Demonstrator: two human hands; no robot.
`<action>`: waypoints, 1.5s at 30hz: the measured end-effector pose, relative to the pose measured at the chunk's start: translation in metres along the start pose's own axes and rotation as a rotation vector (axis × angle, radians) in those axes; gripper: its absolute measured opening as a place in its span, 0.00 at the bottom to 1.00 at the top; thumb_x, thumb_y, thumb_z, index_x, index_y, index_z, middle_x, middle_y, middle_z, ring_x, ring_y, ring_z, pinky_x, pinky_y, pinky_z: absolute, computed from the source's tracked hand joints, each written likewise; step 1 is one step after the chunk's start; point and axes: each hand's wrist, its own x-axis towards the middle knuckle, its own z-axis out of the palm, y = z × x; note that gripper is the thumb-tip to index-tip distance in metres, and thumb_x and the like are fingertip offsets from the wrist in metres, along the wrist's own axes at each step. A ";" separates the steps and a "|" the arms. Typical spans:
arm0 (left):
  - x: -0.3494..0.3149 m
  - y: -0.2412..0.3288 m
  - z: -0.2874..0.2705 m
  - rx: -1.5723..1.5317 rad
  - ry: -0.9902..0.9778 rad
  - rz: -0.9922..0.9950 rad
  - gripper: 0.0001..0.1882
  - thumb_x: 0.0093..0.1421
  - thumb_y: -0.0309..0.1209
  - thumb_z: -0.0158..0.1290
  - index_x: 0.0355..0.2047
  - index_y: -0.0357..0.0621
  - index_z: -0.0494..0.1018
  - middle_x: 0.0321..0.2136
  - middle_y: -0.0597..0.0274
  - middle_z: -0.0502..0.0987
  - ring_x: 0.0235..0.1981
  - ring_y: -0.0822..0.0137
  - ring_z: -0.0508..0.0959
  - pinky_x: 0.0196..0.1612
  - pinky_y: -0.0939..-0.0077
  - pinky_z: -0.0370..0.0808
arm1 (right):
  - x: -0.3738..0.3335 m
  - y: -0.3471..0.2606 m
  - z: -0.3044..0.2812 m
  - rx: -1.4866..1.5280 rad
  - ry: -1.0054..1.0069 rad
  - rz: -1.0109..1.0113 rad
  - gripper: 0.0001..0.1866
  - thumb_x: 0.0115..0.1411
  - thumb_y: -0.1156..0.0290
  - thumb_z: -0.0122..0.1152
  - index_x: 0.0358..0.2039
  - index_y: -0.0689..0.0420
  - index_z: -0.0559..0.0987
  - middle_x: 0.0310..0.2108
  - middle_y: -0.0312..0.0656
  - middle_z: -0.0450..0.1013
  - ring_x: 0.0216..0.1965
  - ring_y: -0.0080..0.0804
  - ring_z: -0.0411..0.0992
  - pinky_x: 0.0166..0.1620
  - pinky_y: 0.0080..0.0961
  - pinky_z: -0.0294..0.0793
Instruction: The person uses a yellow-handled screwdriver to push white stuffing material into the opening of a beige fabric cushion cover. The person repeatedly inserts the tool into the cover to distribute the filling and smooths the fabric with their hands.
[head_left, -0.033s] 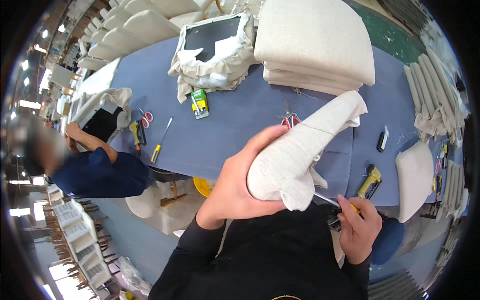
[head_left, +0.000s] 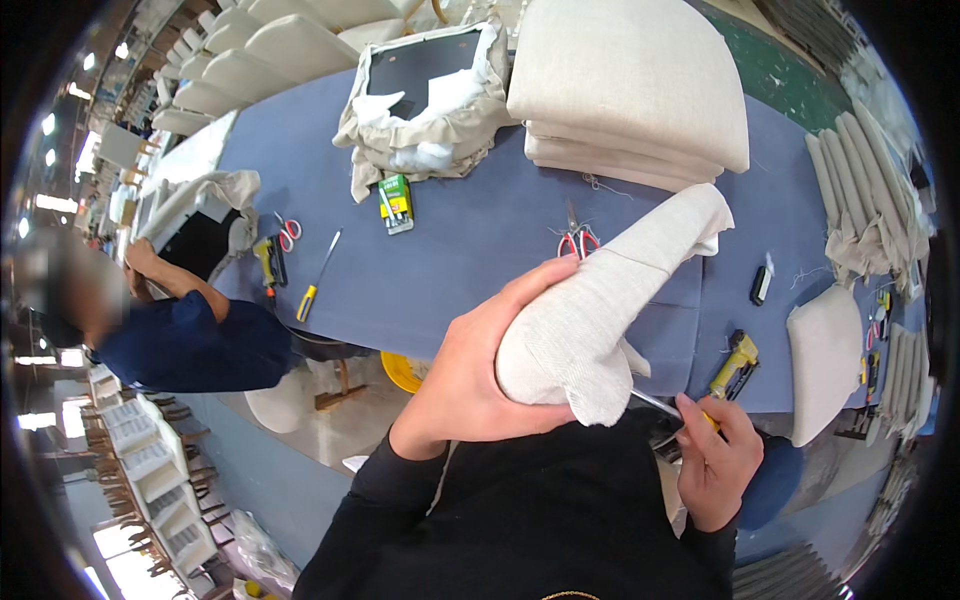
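My left hand (head_left: 480,365) grips the rounded near end of a beige fabric-covered chair pad (head_left: 610,300), thumb below and fingers over its left side. The pad is held up tilted above the table edge, seen mostly edge-on, with a loose fabric flap at its near end. Closed around the yellow handle of a screwdriver (head_left: 655,403) is my right hand (head_left: 722,460). The metal shaft points left to the pad's near underside; its tip is hidden behind the fabric. Red-handled scissors (head_left: 577,240) lie just beyond my left fingertips.
On the blue-grey table (head_left: 430,280) lie a stack of beige pads (head_left: 630,90), a partly covered seat (head_left: 425,90), a green-yellow box (head_left: 396,205), another screwdriver (head_left: 318,275), a staple gun (head_left: 735,365) and a black cutter (head_left: 762,284). A co-worker (head_left: 190,340) works at the left.
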 end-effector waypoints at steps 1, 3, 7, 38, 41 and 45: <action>0.000 0.000 -0.003 0.087 -0.040 0.107 0.55 0.44 0.33 0.78 0.74 0.41 0.66 0.69 0.46 0.74 0.70 0.50 0.75 0.71 0.62 0.70 | -0.002 -0.001 -0.001 -0.001 0.009 -0.001 0.22 0.56 0.75 0.73 0.53 0.47 0.89 0.34 0.42 0.77 0.31 0.39 0.76 0.35 0.32 0.75; -0.004 0.002 0.002 0.084 -0.032 0.114 0.54 0.45 0.33 0.77 0.73 0.41 0.66 0.69 0.46 0.74 0.70 0.47 0.75 0.70 0.61 0.71 | -0.005 -0.002 -0.008 -0.010 -0.014 0.014 0.23 0.56 0.75 0.73 0.53 0.47 0.89 0.34 0.41 0.76 0.30 0.39 0.76 0.35 0.32 0.75; -0.008 0.008 0.007 0.114 -0.044 0.120 0.53 0.45 0.33 0.78 0.73 0.42 0.67 0.69 0.46 0.73 0.70 0.45 0.74 0.69 0.59 0.73 | -0.008 -0.002 -0.021 -0.031 -0.055 0.004 0.21 0.56 0.74 0.73 0.52 0.48 0.89 0.33 0.42 0.76 0.30 0.39 0.75 0.34 0.31 0.74; -0.009 0.004 0.017 0.119 -0.051 0.212 0.50 0.41 0.34 0.81 0.65 0.30 0.73 0.64 0.37 0.77 0.68 0.41 0.77 0.71 0.51 0.71 | 0.004 -0.006 -0.060 -0.142 -0.113 -0.066 0.32 0.37 0.74 0.76 0.49 0.42 0.90 0.28 0.37 0.74 0.24 0.35 0.73 0.28 0.30 0.71; -0.010 0.002 0.014 0.131 -0.041 0.215 0.50 0.43 0.35 0.81 0.66 0.30 0.73 0.64 0.36 0.77 0.68 0.41 0.77 0.71 0.51 0.71 | 0.000 0.002 -0.058 -0.071 -0.087 -0.062 0.31 0.39 0.72 0.76 0.49 0.40 0.90 0.28 0.37 0.74 0.24 0.34 0.73 0.29 0.30 0.71; -0.010 0.002 0.013 0.118 -0.052 0.209 0.50 0.43 0.32 0.77 0.68 0.32 0.71 0.66 0.40 0.76 0.68 0.41 0.76 0.70 0.52 0.72 | -0.001 0.003 -0.051 -0.072 -0.042 -0.061 0.29 0.40 0.70 0.75 0.48 0.40 0.90 0.28 0.37 0.75 0.25 0.34 0.74 0.29 0.30 0.71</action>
